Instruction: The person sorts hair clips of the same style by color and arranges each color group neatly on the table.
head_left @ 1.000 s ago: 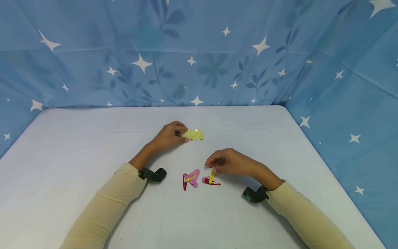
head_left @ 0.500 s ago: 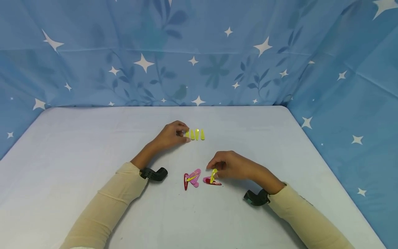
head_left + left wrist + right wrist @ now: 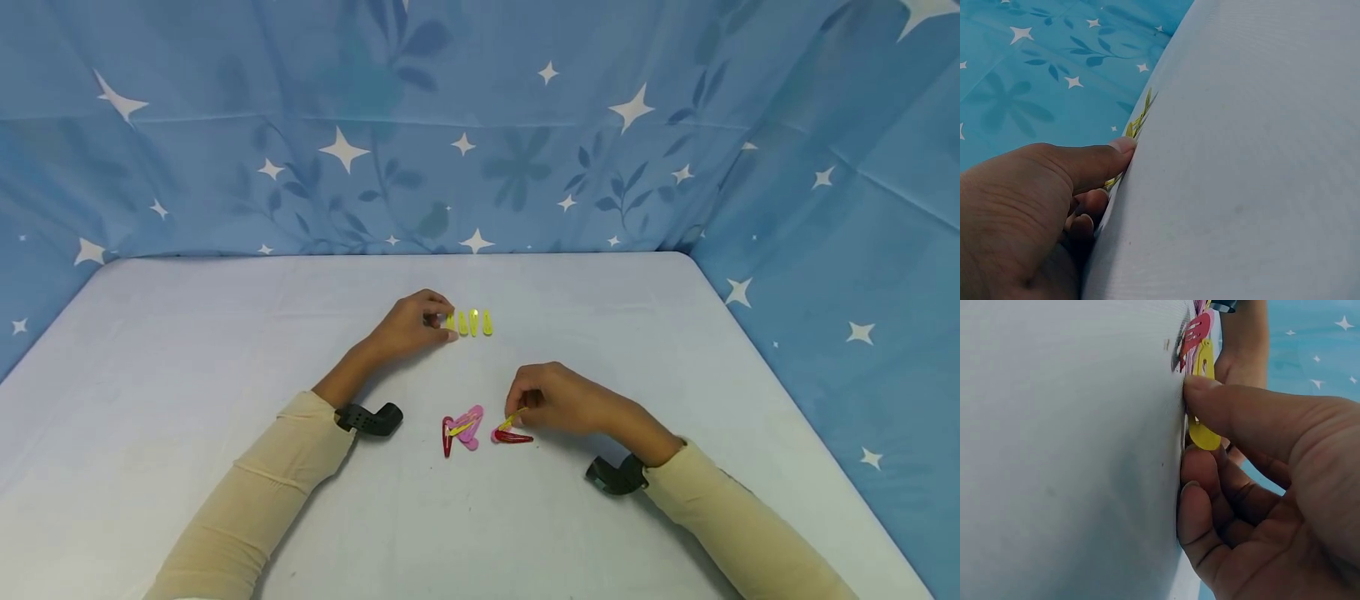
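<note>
At the far middle of the table, my left hand [image 3: 414,323] pinches the leftmost yellow snap hair clip [image 3: 450,321] between thumb and fingers, partly hiding it. More yellow clips [image 3: 473,323] lie beside it in a short upright row. Nearer and to the right, my right hand [image 3: 561,400] pinches another yellow hair clip [image 3: 1204,436], its thumb across the clip in the right wrist view. Just below that clip lie a red hair clip [image 3: 516,437] and a pink one [image 3: 495,435], the pink one partly covered.
Left of my right hand lies a small pile: a red clip [image 3: 447,440], pink clips [image 3: 471,425] and a yellow clip [image 3: 459,430] across them. The white table [image 3: 300,517] ends at a blue star-patterned curtain [image 3: 510,158] behind and on the right.
My right hand's yellow clip has turned from nearly upright to slanted, and the fingers have closed nearer to it. My left hand stays at the row.
</note>
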Demonstrator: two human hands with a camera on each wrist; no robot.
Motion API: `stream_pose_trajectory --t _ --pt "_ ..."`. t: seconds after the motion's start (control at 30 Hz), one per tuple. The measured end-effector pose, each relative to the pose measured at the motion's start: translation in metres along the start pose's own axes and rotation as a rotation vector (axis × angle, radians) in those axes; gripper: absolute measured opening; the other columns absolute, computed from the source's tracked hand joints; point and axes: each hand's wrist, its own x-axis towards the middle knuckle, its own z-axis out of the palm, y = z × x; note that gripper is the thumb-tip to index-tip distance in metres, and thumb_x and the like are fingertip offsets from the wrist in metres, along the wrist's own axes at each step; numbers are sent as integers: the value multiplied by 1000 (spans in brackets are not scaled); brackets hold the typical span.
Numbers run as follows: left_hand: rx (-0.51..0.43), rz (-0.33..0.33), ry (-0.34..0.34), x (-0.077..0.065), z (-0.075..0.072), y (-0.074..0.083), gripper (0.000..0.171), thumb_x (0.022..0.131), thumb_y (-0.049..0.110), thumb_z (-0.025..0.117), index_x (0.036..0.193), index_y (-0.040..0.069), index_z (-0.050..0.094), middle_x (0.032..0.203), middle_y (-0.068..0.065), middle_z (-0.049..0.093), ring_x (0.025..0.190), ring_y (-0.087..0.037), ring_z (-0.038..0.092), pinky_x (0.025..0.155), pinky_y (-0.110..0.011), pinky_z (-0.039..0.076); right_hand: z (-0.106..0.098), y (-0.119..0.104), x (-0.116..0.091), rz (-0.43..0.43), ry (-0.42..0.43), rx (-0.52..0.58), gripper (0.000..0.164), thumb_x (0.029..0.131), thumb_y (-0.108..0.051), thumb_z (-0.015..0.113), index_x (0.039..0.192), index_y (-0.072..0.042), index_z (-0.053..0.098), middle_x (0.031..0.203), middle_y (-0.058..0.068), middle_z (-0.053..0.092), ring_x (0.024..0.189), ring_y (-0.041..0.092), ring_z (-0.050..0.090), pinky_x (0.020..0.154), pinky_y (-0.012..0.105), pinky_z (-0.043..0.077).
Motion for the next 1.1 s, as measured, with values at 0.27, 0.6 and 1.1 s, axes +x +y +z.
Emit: stream_pose_trajectory --t 0.27,0.6,1.1 --pt "2 -21 7 -2 -1 -1 45 87 18 76 127 -1 65 129 -13 58 98 -24 59 85 -36 48 -1 1 6 65 40 43 11 89 -8 72 95 -17 72 84 -5 66 79 12 56 73 22 50" --pt "13 -20 19 -3 -2 -3 45 87 17 76 127 -2 65 129 -13 58 98 -24 60 85 -36 48 -3 4 9 47 94 74 37 93 4 58 123 -14 69 101 4 66 84 15 55 74 24 48" --pt "18 -1 1 2 2 -3 45 88 17 76 128 -1 65 130 -12 57 99 -24 61 86 -38 50 -11 5 11 102 191 136 18 91 0 65 107 -6 70 93 6 68 75 14 64 69 26 54"
